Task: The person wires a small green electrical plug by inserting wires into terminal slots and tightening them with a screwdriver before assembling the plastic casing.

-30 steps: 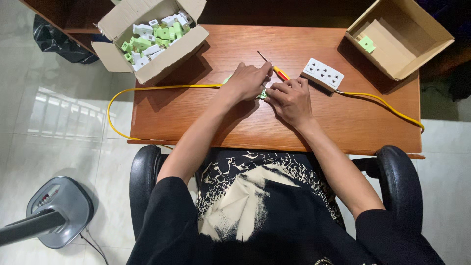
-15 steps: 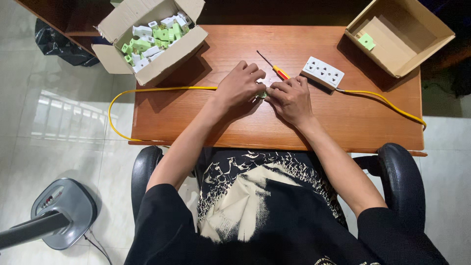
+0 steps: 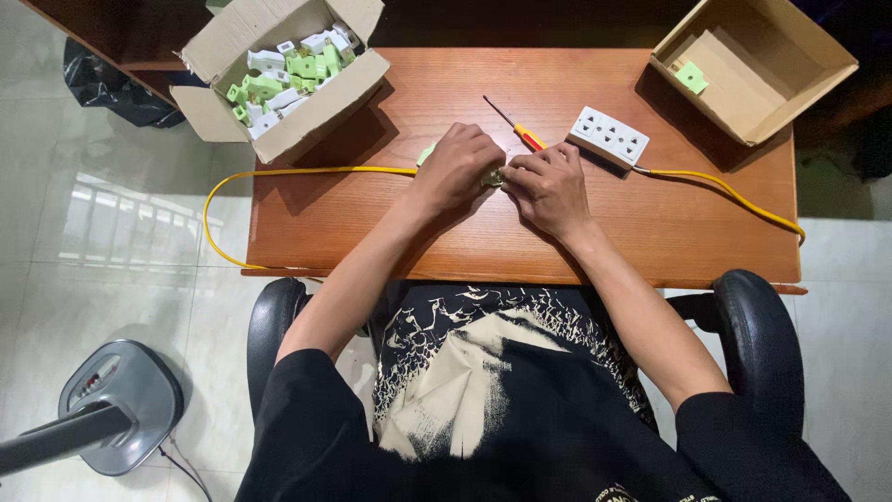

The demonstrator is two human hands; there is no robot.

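My left hand [image 3: 460, 167] and my right hand [image 3: 548, 186] meet at the middle of the wooden table [image 3: 372, 232], fingers closed together on a small part [image 3: 492, 177] at the end of the yellow cable [image 3: 307, 171]. A bit of green plug shows by my left hand. Most of the part is hidden by my fingers. A screwdriver [image 3: 517, 126] with an orange and yellow handle lies just behind my hands. A white socket block [image 3: 609, 136] sits to the right of it, with yellow cable leaving toward the right.
An open cardboard box [image 3: 283, 70] with several green and white plug parts stands at the back left. A second box [image 3: 753, 60] at the back right holds one green piece. My chair's armrests [image 3: 757, 335] flank me. A grey fan base [image 3: 121, 404] stands on the tiled floor.
Both hands stay together on the small part at the table's middle; my fingers shifted only slightly. The camera view moved a little.
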